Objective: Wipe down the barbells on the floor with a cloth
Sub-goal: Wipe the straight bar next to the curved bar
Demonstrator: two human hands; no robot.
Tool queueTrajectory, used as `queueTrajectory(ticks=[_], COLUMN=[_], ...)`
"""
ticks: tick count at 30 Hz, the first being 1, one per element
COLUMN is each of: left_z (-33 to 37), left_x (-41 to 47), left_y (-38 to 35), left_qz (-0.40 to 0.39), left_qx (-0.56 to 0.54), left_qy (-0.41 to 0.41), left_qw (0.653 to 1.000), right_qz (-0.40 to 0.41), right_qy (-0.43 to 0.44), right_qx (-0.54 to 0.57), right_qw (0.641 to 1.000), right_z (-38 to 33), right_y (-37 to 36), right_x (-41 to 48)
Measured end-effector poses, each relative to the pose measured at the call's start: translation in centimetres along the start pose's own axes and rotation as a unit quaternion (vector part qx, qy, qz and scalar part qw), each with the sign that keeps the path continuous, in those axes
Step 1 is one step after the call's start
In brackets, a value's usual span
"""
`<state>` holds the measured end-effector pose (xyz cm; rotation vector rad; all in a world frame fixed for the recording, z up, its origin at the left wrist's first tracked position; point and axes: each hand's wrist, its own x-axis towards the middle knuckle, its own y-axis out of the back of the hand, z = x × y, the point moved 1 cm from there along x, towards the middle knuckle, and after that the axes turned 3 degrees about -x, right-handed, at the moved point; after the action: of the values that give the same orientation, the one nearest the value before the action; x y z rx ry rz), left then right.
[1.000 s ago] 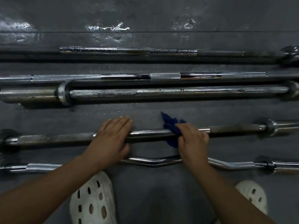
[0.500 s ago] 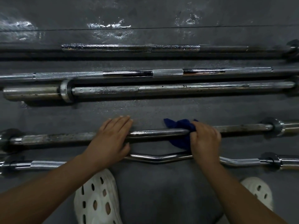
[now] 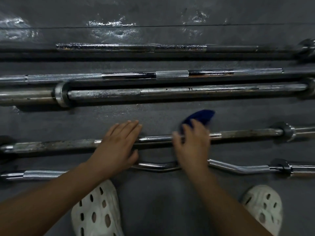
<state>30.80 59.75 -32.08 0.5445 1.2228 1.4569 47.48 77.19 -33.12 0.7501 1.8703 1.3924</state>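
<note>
Crouching over the row of bars on the dark floor (image 3: 153, 116), the person had the left hand (image 3: 117, 145) laid flat, fingers straight, across a worn straight barbell (image 3: 247, 133), pressing it down. The right hand (image 3: 192, 145), blurred, lay over the same bar just to the right, with a blue cloth (image 3: 199, 117) under it; the cloth poked out beyond the fingertips, but I could not tell whether the fingers were curled round it or only pressing it. Nearer the person's feet lay a curl bar (image 3: 238, 169), its bent middle passing under both wrists. Beyond the hands three more barbells (image 3: 187, 91) lay side by side. Two white perforated clogs (image 3: 97, 213) showed below the arms.
</note>
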Motion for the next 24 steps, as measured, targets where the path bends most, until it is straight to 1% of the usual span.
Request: queueTrajectory(ticks=[1, 2, 3, 4, 5, 6, 7, 8, 9, 11, 12, 13, 14, 15, 16, 17, 18, 20, 21, 22, 24], left_z=[0.1, 0.1, 0.0, -0.2, -0.4, -0.5, -0.6, -0.5, -0.4, -0.2, 0.0, 0.1, 0.1, 0.0, 0.1, 0.1, 0.1, 0.3, 0.4, 0.4, 0.2], left_x=[0.0, 0.0, -0.1, -0.2, -0.3, -0.4, -0.4, -0.4, -0.3, -0.2, -0.1, -0.1, -0.1, 0.0, 0.0, 0.2, 0.3, 0.5, 0.5, 0.4, 0.1], left_y=[0.0, 0.1, 0.2, 0.3, 0.3, 0.3, 0.3, 0.1, 0.0, -0.2, -0.3, -0.3, -0.2, 0.0, 0.1, 0.2, 0.3, 0.5, 0.5, 0.6, 0.8], left_qz=[-0.001, -0.002, -0.002, -0.002, 0.000, 0.003, 0.004, 0.002, -0.003, -0.009, -0.010, -0.008, -0.003, 0.003, 0.007, 0.008, 0.008, 0.003, 0.002, 0.005, 0.016], left_qx=[0.001, 0.001, 0.002, 0.003, 0.005, 0.005, 0.004, 0.004, 0.003, 0.001, 0.002, 0.001, 0.000, -0.001, -0.001, 0.000, 0.000, -0.001, -0.001, 0.003, 0.014], left_qy=[-0.001, -0.003, -0.003, -0.002, 0.001, 0.003, 0.004, 0.005, 0.007, 0.006, 0.002, -0.002, -0.003, -0.005, -0.007, -0.008, -0.007, -0.001, 0.003, 0.005, 0.005], left_qw=[1.000, 1.000, 1.000, 1.000, 1.000, 1.000, 1.000, 1.000, 1.000, 1.000, 1.000, 1.000, 1.000, 1.000, 1.000, 1.000, 1.000, 1.000, 1.000, 1.000, 1.000], right_qz=[-0.027, -0.039, -0.043, -0.040, -0.025, 0.004, 0.035, 0.048, 0.042, 0.014, 0.018, 0.038, 0.063, 0.076, 0.077, 0.068, 0.055, 0.026, 0.026, 0.039, 0.105], right_qy=[0.084, 0.147, 0.175, 0.164, 0.115, 0.048, -0.005, -0.028, -0.009, 0.069, 0.064, 0.009, -0.078, -0.174, -0.253, -0.301, -0.322, -0.325, -0.329, -0.350, -0.409], right_qx=[-0.025, -0.048, -0.058, -0.047, -0.020, 0.034, 0.073, 0.093, 0.098, 0.089, 0.097, 0.118, 0.152, 0.201, 0.250, 0.291, 0.329, 0.394, 0.425, 0.457, 0.517], right_qw=[0.996, 0.987, 0.982, 0.985, 0.993, 0.998, 0.997, 0.994, 0.994, 0.994, 0.993, 0.992, 0.983, 0.961, 0.931, 0.906, 0.886, 0.860, 0.843, 0.817, 0.745], right_z=[-1.1, -1.3, -0.5, 1.0, 2.8, 4.1, 4.7, 4.2, 2.9, 1.1, 1.3, 2.1, 2.8, 3.2, 2.7, 1.3, -0.2, -2.7, -3.1, -3.0, -1.7], right_y=[-0.6, -0.6, -0.4, -0.1, 0.5, 1.2, 1.6, 1.8, 1.7, 1.4, 1.6, 1.6, 1.7, 1.5, 1.2, 1.1, 0.7, -0.2, -0.5, -0.7, -0.5], right_x=[-0.4, -0.3, 0.4, 1.3, 2.0, 2.3, 2.1, 1.4, 0.5, -1.5, -1.9, -1.9, -1.7, -1.5, -1.5, -1.4, -1.4, -1.6, -1.4, -0.8, 1.1])
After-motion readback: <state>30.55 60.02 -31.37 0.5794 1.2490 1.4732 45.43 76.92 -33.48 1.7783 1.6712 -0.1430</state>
